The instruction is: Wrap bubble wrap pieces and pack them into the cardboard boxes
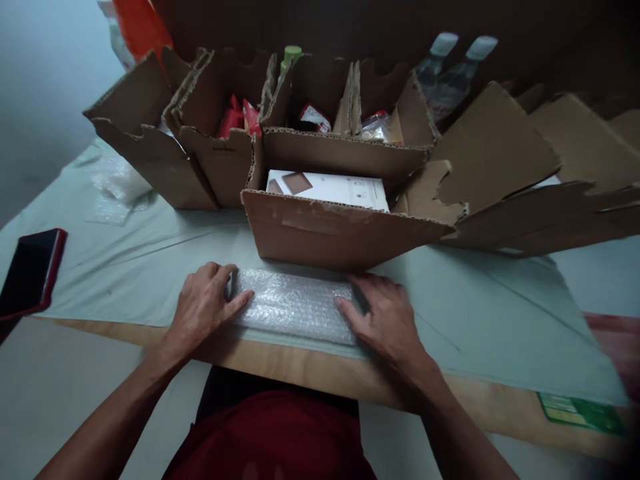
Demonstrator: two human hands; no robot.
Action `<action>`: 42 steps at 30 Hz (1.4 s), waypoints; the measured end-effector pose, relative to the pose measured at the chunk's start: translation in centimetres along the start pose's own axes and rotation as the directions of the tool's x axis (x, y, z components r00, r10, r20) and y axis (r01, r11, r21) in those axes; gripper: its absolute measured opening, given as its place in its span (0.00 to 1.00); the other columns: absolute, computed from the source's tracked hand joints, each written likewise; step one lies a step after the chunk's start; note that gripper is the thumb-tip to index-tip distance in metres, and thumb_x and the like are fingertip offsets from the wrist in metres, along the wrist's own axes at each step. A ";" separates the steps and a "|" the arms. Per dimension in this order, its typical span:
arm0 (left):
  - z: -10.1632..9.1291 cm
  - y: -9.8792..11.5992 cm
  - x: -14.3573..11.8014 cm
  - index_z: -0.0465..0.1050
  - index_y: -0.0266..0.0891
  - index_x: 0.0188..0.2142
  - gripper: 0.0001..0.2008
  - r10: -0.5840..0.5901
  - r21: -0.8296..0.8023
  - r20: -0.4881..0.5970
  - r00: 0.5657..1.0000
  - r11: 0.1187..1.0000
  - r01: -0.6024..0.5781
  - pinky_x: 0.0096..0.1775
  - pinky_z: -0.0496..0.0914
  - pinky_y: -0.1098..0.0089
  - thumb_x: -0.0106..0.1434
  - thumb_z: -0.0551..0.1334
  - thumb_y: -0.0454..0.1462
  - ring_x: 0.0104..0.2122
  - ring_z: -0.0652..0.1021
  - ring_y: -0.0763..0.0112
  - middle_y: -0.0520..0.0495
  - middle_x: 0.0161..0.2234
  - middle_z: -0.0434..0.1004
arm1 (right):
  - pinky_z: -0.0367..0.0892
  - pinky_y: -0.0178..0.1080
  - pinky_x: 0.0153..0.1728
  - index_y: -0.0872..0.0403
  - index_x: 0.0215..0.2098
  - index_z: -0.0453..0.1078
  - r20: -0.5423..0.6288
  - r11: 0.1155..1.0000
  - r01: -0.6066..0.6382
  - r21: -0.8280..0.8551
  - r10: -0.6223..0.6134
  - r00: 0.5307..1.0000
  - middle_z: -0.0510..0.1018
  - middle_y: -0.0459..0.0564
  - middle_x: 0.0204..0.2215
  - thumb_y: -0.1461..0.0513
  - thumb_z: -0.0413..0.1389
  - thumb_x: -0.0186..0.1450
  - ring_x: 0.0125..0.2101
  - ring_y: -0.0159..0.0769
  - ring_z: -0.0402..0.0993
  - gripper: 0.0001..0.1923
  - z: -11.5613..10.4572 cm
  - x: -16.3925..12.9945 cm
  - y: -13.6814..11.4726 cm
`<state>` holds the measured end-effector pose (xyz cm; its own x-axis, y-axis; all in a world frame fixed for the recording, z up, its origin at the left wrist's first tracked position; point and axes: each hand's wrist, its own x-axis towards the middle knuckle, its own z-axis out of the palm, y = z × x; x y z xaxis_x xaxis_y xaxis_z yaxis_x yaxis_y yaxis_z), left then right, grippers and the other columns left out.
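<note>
Table spans the frame, wooden edge along the bottom, covered by a pale green cloth creased across the middle. Upper half of the frame: a row of open cardboard boxes with flaps up, holding red packets, a green-capped container and clear-wrapped goods; two clear bottles stand behind at upper right, and loose flattened cardboard sprawls right of centre. Centre frame, nearest box sits open with a white flat carton lying inside it. Just in front of that box, lower centre, lies the bubble-wrapped bundle, flat on the cloth, long side running left to right. Wrap appears to cover all of it; contents cannot be made out, and no tape is visible. Left hand rests at the bundle's left end, fingers curled loosely round the edge, thumb on top. Right hand lies flat on the right end, fingers spread and pressing down, not clenched. Judgement: wrapping looks largely done; the bundle is not yet in any box. Far left edge, a dark phone in a red case lies apart from the work. Scrap of clear plastic sits upper left by the boxes. Green label at lower right on the table edge.
</note>
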<state>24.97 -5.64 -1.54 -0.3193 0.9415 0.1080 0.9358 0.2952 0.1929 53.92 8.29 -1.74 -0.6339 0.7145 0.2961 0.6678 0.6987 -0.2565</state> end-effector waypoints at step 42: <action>-0.4 0.3 -10.0 0.77 0.41 0.50 0.13 -0.117 -0.635 -0.214 0.970 0.771 -0.047 0.39 0.76 0.65 0.67 0.61 0.33 0.35 0.82 0.66 0.45 0.39 0.84 | 0.74 0.47 0.50 0.46 0.65 0.67 0.285 0.735 -0.075 0.674 -0.165 0.944 0.78 0.55 0.55 0.56 0.67 0.61 0.51 0.44 0.76 0.35 -1.1 -1.2 -9.7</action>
<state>28.41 -15.00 -2.15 -0.4510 0.8439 0.2905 0.6414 0.0800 0.7631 48.61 0.58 1.40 -0.8199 0.5694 0.0592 0.2758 0.4835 -0.8307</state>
